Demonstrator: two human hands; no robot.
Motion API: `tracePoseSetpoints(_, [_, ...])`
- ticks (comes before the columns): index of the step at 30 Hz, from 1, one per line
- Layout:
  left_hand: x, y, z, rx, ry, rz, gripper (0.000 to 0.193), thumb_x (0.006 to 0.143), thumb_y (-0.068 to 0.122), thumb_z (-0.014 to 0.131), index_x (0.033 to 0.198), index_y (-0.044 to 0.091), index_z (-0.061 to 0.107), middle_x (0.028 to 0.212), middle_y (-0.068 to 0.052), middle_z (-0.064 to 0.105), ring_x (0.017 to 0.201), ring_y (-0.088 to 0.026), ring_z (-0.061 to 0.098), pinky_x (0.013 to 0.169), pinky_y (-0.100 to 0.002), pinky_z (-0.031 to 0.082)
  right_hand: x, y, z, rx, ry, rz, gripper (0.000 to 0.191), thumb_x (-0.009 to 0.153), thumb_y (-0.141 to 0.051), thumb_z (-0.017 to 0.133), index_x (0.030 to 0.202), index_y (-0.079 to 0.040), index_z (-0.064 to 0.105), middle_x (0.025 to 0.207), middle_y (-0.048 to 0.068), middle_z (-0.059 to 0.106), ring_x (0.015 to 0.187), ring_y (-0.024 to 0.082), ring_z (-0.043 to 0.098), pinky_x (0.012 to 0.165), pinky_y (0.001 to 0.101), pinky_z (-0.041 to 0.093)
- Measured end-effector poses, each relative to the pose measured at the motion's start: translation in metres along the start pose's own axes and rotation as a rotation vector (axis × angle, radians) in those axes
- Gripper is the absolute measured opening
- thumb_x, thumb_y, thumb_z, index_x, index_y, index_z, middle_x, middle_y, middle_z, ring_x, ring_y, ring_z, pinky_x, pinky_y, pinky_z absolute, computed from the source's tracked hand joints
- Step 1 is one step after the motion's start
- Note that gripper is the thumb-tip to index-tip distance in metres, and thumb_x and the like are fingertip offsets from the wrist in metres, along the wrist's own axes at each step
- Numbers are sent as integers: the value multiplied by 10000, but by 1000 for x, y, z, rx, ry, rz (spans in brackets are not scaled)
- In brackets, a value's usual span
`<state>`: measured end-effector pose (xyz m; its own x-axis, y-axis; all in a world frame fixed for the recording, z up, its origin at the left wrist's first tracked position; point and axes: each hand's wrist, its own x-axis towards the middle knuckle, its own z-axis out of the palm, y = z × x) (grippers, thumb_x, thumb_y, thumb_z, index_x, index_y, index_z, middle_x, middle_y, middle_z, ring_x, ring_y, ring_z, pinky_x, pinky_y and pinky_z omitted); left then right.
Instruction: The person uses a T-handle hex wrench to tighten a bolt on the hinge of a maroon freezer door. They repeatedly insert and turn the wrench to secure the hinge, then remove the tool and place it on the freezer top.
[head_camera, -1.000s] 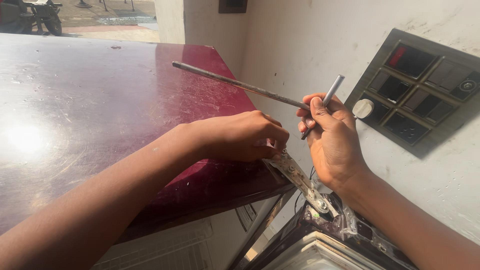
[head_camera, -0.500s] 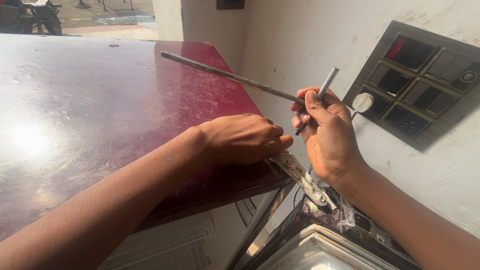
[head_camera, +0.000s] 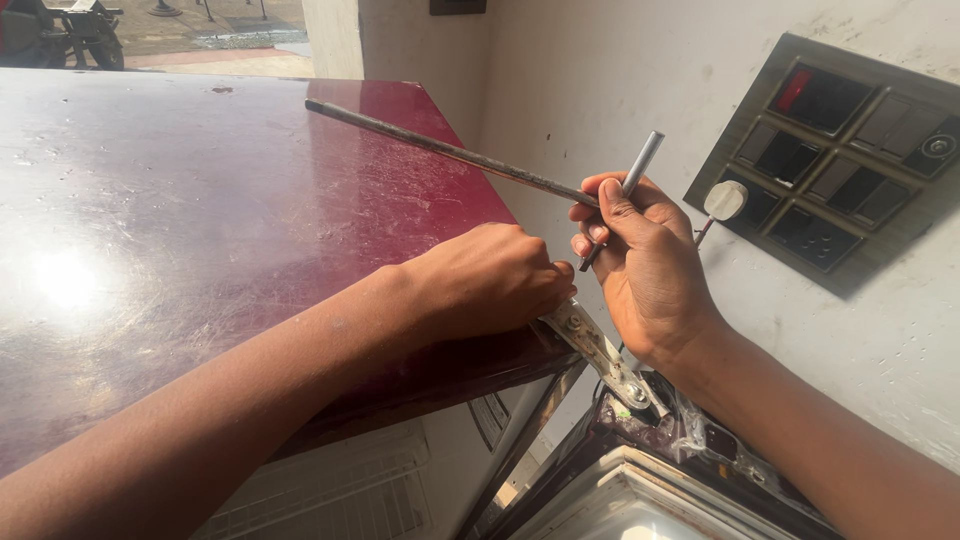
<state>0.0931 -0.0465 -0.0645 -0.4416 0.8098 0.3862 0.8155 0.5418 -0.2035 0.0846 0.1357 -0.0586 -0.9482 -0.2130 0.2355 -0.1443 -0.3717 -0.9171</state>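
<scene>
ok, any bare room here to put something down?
The maroon top is bare left of the long rod, out to its far and left edges. Crowded at its right corner: left hand, right hand gripping both rods, hinge bracket.

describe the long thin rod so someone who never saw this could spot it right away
Start at the maroon top. The long rod slants above its far right corner into the right hand. It is dark and much longer than the short silver tool in that hand.
</scene>
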Motion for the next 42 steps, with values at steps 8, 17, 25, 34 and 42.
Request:
tracePoseSetpoints(8, [1, 2, -17, 16, -297, -129, 451, 1046, 421, 529, 773, 82, 646, 627, -85, 651, 601, -263, 694, 539, -402, 551, 2, 1, -1, -1, 9, 1, 197, 1059, -200, 544, 1082, -15, 608, 961, 84, 556, 777, 101, 460, 753, 292, 479])
tracePoseSetpoints(17, [-10, -19, 2, -139, -32, 143, 169, 1031, 189, 544, 1013, 21, 553, 852, -105, 617, 670, -245, 705, 533, -361, 571, 3, 2, -5, -6, 6, -21, 200, 1061, -194, 553, 1084, -6, 618, 962, 85, 552, 785, 101, 468, 761, 288, 481])
tracePoseSetpoints(25, [-5, -8, -4, -37, -55, 27, 203, 968, 163, 633, 821, 26, 652, 669, -113, 658, 559, -257, 688, 483, -384, 528, 2, 1, -2, -7, 5, 2, 199, 1054, -201, 559, 1073, -10, 611, 950, 80, 552, 782, 105, 462, 750, 290, 478])
tracePoseSetpoints(34, [3, 26, -9, 38, -70, -263, 339, 944, 265, 621, 656, 90, 656, 556, -70, 630, 499, -227, 662, 443, -380, 515, 3, 2, -3, -14, 6, 12, 208, 1057, -209, 549, 1072, -9, 608, 947, 81, 545, 768, 103, 454, 733, 295, 476])
tracePoseSetpoints(42, [-5, -7, -11, -117, -77, 27, 250, 949, 226, 641, 994, -16, 592, 890, -153, 693, 734, -286, 722, 560, -374, 601, 3, 1, -3, -6, -14, 14, 227, 1065, -214, 547, 1093, 3, 610, 969, 78, 535, 782, 91, 448, 760, 277, 477])
